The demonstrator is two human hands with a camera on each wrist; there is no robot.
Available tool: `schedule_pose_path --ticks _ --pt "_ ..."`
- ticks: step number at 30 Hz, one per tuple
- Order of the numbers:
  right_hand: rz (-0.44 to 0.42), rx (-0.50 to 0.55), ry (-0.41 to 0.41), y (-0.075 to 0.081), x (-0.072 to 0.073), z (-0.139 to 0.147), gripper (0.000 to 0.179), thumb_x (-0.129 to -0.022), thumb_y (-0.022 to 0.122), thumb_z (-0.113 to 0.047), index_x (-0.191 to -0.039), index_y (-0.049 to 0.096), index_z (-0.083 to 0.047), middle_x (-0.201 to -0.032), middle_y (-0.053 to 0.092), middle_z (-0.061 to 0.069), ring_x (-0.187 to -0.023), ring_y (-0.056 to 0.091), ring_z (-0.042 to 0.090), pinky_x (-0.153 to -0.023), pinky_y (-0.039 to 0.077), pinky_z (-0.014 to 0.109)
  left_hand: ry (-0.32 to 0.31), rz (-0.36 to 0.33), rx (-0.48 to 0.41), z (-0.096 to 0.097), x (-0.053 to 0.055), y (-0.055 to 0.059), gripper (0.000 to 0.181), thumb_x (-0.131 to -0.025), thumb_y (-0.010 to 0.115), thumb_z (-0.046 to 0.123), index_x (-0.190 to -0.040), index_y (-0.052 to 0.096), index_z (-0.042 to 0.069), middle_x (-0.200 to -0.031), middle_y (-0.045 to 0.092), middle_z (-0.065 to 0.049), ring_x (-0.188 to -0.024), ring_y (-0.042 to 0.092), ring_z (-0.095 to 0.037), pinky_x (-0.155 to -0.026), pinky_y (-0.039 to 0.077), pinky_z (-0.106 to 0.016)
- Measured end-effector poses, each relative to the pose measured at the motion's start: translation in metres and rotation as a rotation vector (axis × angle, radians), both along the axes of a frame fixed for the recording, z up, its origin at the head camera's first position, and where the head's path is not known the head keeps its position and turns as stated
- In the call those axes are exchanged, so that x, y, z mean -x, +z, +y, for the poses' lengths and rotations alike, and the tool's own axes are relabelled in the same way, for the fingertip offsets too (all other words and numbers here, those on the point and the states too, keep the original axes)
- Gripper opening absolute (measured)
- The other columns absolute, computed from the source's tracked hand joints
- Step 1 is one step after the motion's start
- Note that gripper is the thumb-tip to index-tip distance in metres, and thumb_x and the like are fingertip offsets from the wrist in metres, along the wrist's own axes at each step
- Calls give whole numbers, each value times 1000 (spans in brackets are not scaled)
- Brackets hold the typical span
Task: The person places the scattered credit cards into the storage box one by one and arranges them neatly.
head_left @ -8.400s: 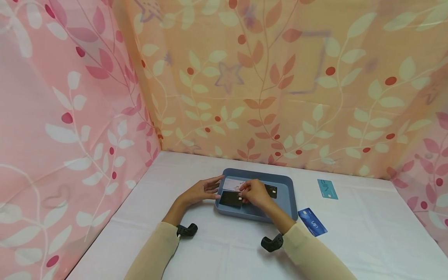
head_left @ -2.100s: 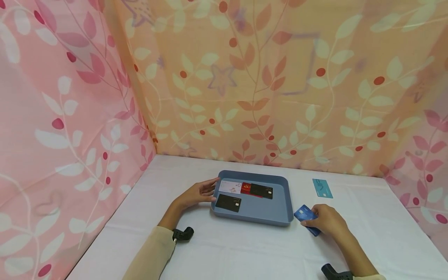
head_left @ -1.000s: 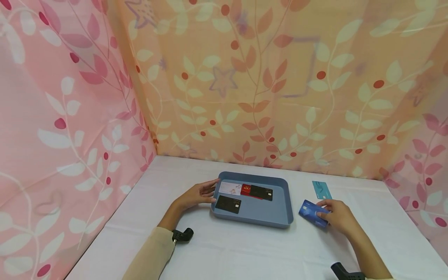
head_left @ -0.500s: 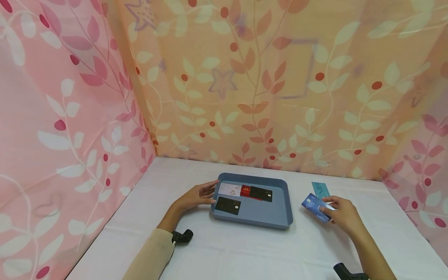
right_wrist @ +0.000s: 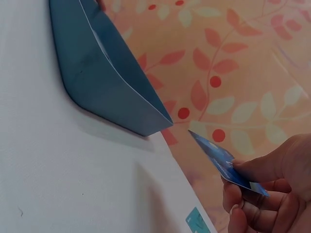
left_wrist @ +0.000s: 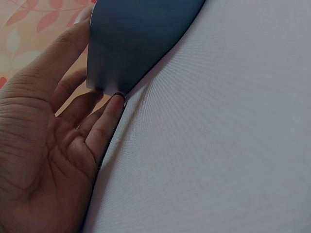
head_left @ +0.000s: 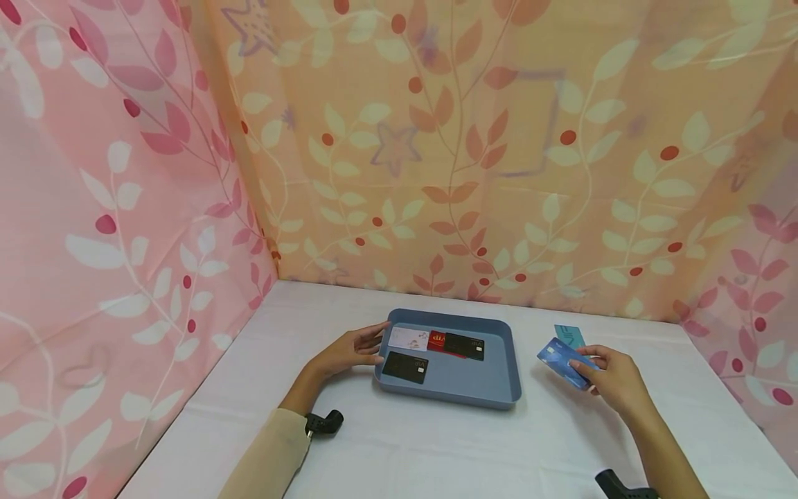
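My right hand (head_left: 614, 378) pinches a blue VIP card (head_left: 564, 362) between thumb and fingers, tilted above the table to the right of the tray. The right wrist view shows the same card (right_wrist: 221, 162) nearly edge-on, its chip not visible there. My left hand (head_left: 347, 353) rests its fingertips against the left side of the blue-grey tray (head_left: 461, 389); in the left wrist view the fingers touch the tray's outer wall (left_wrist: 138, 39). Inside the tray lie a black card (head_left: 405, 367) at the front and, behind it, a white card (head_left: 408, 338), a red card (head_left: 436, 341) and another black card (head_left: 464, 346) overlapping the red one.
A teal card (head_left: 569, 335) lies on the white tablecloth (head_left: 436, 450) behind the blue card, which partly covers it. Patterned cloth walls (head_left: 399, 166) stand behind and at the sides.
My right hand has slid the blue card rightward, then raised it off the table. Earlier, that hand was arranging cards inside the tray. My left hand stays at the tray's side.
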State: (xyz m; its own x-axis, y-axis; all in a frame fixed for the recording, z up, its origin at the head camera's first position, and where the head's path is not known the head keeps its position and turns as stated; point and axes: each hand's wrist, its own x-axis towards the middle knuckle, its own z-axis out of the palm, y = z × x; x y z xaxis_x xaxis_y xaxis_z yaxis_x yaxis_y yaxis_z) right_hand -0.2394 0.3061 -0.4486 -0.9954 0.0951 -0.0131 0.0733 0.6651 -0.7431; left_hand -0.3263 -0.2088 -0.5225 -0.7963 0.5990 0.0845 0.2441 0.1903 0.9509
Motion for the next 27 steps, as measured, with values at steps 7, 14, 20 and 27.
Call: schedule_pose_path --ticks 7,14,20,27 --pt "23 63 -16 1 -1 -3 50 -98 70 -24 -130 56 11 -81 73 13 -56 66 25 -50 53 26 8 4 21 1 -1 0 81 -93 76 12 -160 31 12 -165 29 -8 -149 34 -29 -118 33 -41" --pt "21 112 -7 3 -2 -6 48 -100 67 -21 -133 52 11 -88 71 17 -56 66 26 -55 58 26 26 -2 37 1 -1 0 81 -92 76 12 -160 33 15 -165 30 -4 -149 35 -28 -118 34 -40" --pt "11 141 17 6 -4 -10 45 -104 58 -12 -141 46 9 -127 55 41 -66 70 26 -62 60 25 21 -2 32 0 -1 0 80 -93 76 12 -160 32 13 -165 29 -6 -149 34 -29 -118 34 -40" --pt "14 203 40 7 -3 -14 46 -103 59 -9 -142 44 11 -116 63 34 -68 71 26 -65 62 27 20 -13 28 1 0 -1 81 -92 76 12 -160 32 12 -166 29 -7 -149 34 -28 -118 33 -41"
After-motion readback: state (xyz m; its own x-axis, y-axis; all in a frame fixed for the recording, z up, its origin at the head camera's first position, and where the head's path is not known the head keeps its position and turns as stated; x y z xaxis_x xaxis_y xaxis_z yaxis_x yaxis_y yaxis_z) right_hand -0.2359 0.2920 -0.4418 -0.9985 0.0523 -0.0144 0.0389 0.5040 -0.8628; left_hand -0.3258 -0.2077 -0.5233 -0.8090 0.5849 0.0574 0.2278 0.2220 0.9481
